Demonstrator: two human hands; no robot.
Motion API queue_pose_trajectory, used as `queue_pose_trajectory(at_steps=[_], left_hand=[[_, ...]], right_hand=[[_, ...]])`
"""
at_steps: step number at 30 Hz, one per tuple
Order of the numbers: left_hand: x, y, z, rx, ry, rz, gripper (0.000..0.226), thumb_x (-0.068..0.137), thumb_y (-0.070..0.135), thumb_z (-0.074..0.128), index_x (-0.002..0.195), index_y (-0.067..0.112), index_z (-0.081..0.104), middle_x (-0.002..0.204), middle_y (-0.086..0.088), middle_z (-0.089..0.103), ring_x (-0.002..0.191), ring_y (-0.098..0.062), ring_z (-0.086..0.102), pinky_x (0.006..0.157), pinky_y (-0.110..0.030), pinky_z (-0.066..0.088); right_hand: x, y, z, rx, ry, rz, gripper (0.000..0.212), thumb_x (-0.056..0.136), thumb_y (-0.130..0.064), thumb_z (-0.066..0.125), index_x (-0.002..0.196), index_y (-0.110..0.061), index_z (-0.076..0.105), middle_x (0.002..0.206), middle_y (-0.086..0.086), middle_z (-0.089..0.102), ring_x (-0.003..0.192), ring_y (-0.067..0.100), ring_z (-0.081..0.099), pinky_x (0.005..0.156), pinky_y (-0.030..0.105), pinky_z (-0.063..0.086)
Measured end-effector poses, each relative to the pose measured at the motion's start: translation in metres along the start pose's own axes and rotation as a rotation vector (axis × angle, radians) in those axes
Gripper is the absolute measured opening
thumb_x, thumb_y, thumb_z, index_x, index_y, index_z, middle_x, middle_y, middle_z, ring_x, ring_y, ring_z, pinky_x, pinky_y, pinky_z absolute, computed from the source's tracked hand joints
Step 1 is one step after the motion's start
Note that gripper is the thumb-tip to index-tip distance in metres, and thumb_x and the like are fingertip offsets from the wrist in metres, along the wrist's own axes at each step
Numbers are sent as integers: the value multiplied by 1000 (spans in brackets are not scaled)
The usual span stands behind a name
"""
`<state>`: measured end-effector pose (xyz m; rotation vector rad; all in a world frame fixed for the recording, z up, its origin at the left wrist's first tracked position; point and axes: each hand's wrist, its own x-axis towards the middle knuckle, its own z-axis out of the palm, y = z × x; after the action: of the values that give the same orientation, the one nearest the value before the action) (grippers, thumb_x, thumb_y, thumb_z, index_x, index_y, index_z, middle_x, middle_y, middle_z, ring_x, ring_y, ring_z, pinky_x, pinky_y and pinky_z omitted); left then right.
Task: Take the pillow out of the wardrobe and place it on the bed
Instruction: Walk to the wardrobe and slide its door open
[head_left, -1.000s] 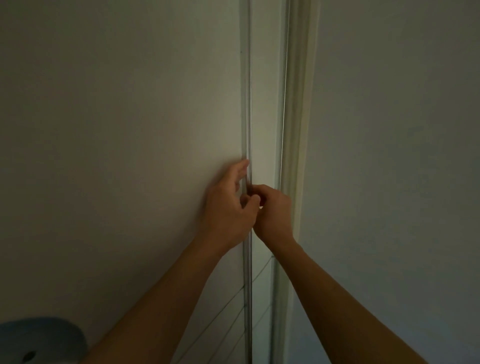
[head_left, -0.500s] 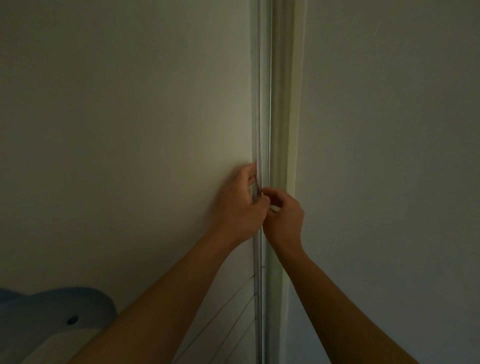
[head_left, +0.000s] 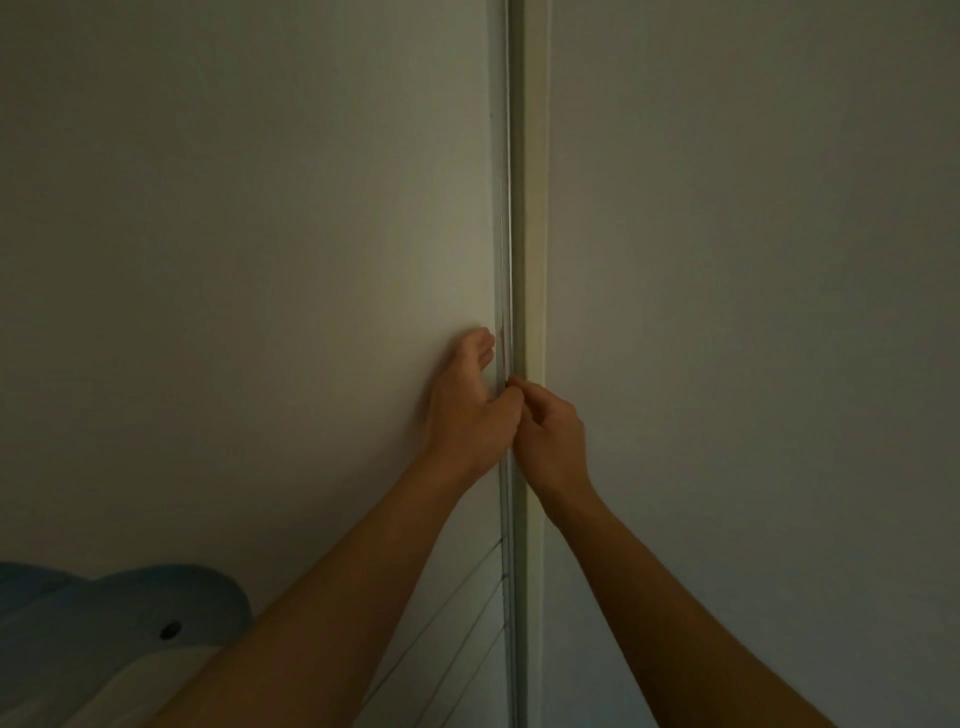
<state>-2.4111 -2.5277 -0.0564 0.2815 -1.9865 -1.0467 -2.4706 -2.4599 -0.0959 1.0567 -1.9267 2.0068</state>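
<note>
The pale wardrobe door fills the left of the dim head view. Its metal edge strip stands almost against the cream frame post. My left hand, blurred, curls its fingers at that edge. My right hand pinches the same edge just to the right, touching the left hand. A blue and white plush cushion with a dark dot lies at the lower left. The wardrobe's inside is hidden.
A plain pale panel or wall fills the right side. Thin slanted lines cross the door's lower part beside my left forearm. The light is low.
The gap between the door's edge and the frame post has narrowed to almost nothing. Both hands moved right with the edge. More of the blue cushion shows at lower left.
</note>
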Motion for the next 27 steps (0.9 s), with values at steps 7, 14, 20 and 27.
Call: queue_pose_trajectory(at_steps=[7, 14, 20, 27], left_hand=[[8, -8, 11, -49, -34, -23, 62, 84, 4, 56, 142, 18, 38, 143, 1, 47, 129, -7, 43, 94, -7, 32], [13, -5, 10, -124, -69, -48, 54, 88, 16, 60, 139, 16, 41, 139, 0, 50, 125, -8, 47, 101, -19, 38], [10, 7, 1, -149, -135, -145, 45, 99, 28, 47, 140, 11, 41, 134, -1, 50, 116, -6, 49, 84, 1, 37], [-22, 29, -25, -198, -119, -201, 48, 99, 44, 38, 140, 20, 39, 139, 1, 48, 125, -13, 48, 110, -44, 36]], right_hand=[[6, 6, -1, -18, -68, 56, 29, 97, -22, 44, 100, -23, 73, 81, -5, 73, 75, 8, 68, 70, 33, 56], [11, 0, -11, 64, -135, 198, 33, 98, -36, 40, 96, -28, 72, 93, -3, 74, 90, 11, 68, 90, 46, 54], [12, -8, -21, 263, -162, 302, 36, 100, -41, 38, 102, -23, 69, 118, 14, 68, 116, 26, 60, 102, 50, 47], [-7, -43, -25, 390, -145, 338, 43, 102, -43, 31, 128, -18, 55, 122, 5, 63, 113, 17, 60, 101, 41, 48]])
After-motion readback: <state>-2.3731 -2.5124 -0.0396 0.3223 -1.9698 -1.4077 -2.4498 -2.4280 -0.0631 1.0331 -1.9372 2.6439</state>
